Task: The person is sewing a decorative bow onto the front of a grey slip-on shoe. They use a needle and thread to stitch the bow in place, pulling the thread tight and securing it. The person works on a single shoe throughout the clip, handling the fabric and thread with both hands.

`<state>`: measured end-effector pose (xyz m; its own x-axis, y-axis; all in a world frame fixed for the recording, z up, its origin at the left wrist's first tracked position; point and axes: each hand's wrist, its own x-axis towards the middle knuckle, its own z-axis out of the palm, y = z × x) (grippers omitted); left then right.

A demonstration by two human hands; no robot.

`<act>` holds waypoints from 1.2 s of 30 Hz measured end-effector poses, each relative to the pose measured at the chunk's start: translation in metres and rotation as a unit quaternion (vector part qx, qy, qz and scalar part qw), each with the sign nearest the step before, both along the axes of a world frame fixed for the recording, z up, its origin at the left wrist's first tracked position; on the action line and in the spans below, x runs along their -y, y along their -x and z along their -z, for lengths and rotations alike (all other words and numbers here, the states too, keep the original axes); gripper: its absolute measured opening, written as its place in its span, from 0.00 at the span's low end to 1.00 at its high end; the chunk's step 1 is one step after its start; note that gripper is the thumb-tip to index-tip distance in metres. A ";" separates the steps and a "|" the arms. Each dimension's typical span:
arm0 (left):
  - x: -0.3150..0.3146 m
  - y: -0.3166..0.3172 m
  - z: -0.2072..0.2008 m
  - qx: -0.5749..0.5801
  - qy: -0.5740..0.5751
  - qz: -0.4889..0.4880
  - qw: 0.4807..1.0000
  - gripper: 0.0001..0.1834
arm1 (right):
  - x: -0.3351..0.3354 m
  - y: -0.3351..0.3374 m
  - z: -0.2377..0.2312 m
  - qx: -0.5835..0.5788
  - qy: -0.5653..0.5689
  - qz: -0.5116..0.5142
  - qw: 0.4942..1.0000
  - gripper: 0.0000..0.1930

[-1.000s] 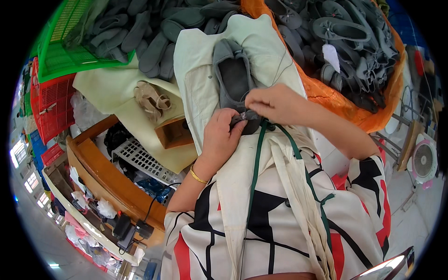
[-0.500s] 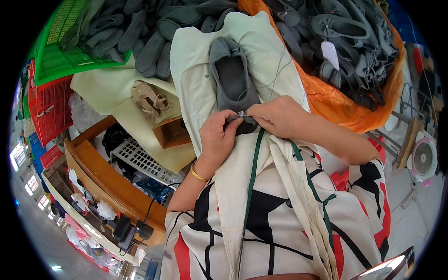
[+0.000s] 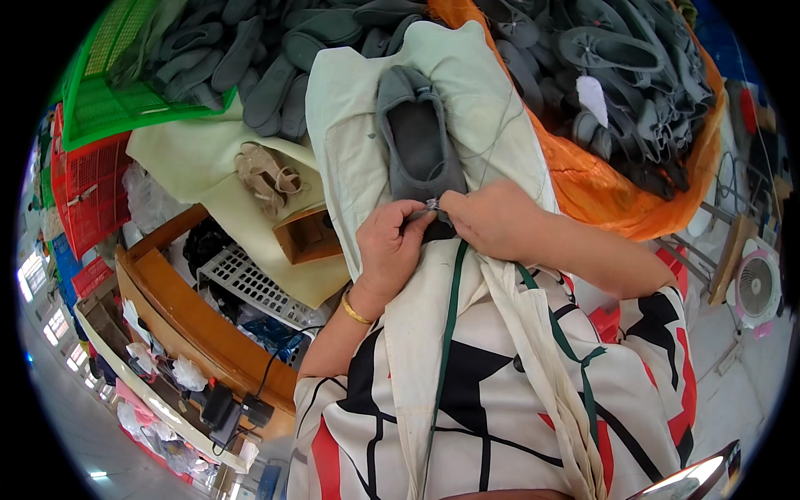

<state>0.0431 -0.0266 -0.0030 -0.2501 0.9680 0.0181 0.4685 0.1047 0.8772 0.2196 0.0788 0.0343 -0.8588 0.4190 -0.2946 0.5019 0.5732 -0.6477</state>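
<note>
A dark grey slip-on shoe [image 3: 446, 177] lies on the pale cloth over my lap, its toe toward me. My left hand [image 3: 390, 246] is closed on the toe, thumb and index finger pinching the fabric. Between my fingertips, a small shiny ornament [image 3: 432, 203] sits on the toe. My right hand [image 3: 492, 218] is closed in a pinch right beside the ornament; its fingers hide whatever they hold. A thin grey thread [image 3: 506, 117] loops over the cloth to the right of the shoe, near my right hand.
Grey shoes [image 3: 304, 37] are heaped ahead beside a green basket [image 3: 117, 112]. An orange sack [image 3: 617, 218] at the right holds more. Beige sandals [image 3: 268, 179] rest at the left, near a wooden drawer [image 3: 308, 237]. A small fan [image 3: 757, 283] stands far right.
My right hand has turned and dipped slightly, its fingers curling closer to the ornament. The left hand keeps its pinch on the toe, and the shoe stays almost where it was.
</note>
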 end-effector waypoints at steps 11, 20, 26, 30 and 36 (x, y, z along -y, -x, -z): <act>0.003 -0.002 -0.002 -0.019 0.036 0.006 0.999 0.08 | 0.010 0.014 0.013 0.010 0.036 0.054 0.998 0.07; 0.002 0.001 -0.011 -0.057 -0.023 0.012 0.998 0.10 | 0.016 0.004 0.022 -0.070 0.050 0.136 0.987 0.08; 0.006 0.002 -0.006 0.030 0.021 0.009 0.999 0.08 | 0.019 0.002 0.027 -0.088 0.139 0.177 0.970 0.07; 0.009 0.001 -0.001 0.020 -0.021 0.020 0.999 0.09 | 0.011 0.005 0.030 -0.036 0.360 0.274 0.891 0.09; 0.008 0.003 -0.003 0.014 -0.054 0.039 0.998 0.09 | 0.010 0.009 0.033 -0.043 0.313 0.275 0.908 0.08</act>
<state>0.0401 -0.0348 0.0000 -0.1762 0.9774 0.1166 0.4468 -0.0262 0.8943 0.2106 0.0689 0.0009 -0.6016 0.5658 -0.5639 0.5322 -0.2426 -0.8111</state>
